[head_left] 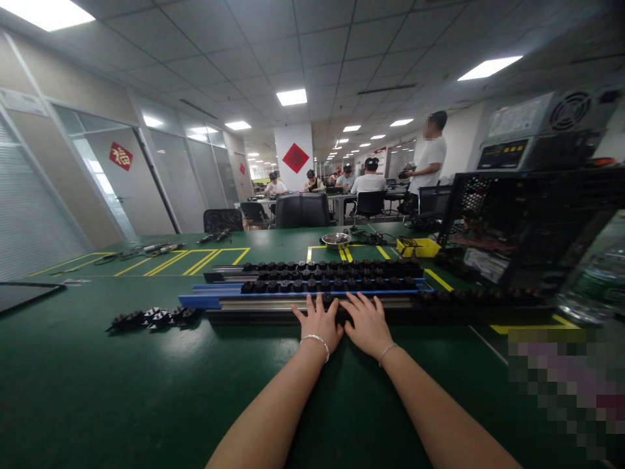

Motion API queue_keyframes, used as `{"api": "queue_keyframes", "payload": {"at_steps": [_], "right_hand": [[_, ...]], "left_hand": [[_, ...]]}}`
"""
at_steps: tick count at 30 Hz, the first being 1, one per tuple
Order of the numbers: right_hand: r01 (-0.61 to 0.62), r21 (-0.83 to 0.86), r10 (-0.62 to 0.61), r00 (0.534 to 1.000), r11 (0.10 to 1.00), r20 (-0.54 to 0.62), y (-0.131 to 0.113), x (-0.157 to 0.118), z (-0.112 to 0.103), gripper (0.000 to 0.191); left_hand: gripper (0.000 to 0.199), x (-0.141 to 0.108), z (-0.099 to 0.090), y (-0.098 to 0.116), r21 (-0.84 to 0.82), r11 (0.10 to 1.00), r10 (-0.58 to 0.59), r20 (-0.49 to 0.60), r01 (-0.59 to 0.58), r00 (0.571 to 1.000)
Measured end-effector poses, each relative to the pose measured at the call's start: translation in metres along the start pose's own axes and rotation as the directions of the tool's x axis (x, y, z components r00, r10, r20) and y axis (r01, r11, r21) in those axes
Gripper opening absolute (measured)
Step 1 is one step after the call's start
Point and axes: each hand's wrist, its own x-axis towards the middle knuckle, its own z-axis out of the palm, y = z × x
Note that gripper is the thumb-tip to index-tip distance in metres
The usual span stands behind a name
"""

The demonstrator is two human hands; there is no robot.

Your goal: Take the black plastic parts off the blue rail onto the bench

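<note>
Both my hands rest side by side on the front black rail (258, 317), palms down, the index fingers nearly meeting. On my left hand (318, 320) the fingers are spread and stretched across the rail. My right hand (367, 324) lies the same way, fingers apart, thumb toward the left hand. A small black piece (327, 298) shows just beyond the left fingertips; whether they touch it is unclear. Behind lie blue rails (200, 300) and a row of black round-topped pieces (297, 286). More such pieces (454, 297) line the rail at right.
Loose black pieces (159, 317) lie left of the rails. Farther back are a metal bowl (336, 240), a yellow tray (418, 247) and cables (366, 236). An open computer case (527, 228) stands at right, near a plastic bottle (598, 283). People sit and stand in the background.
</note>
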Motion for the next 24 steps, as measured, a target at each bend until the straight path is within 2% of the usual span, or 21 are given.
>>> {"api": "queue_keyframes", "payload": {"at_steps": [8, 24], "right_hand": [[0.002, 0.019, -0.002, 1.000, 1.000, -0.008, 0.0003, -0.0006, -0.0013, 0.040], [0.003, 0.018, -0.002, 1.000, 1.000, -0.014, -0.0007, -0.0001, -0.0024, 0.037]], "left_hand": [[0.058, -0.0024, -0.0041, -0.0005, -0.005, 1.000, -0.018, 0.011, 0.018, 1.000], [0.059, -0.0013, 0.0006, -0.0047, -0.003, 0.999, -0.033, -0.022, 0.033, 0.999]]}}
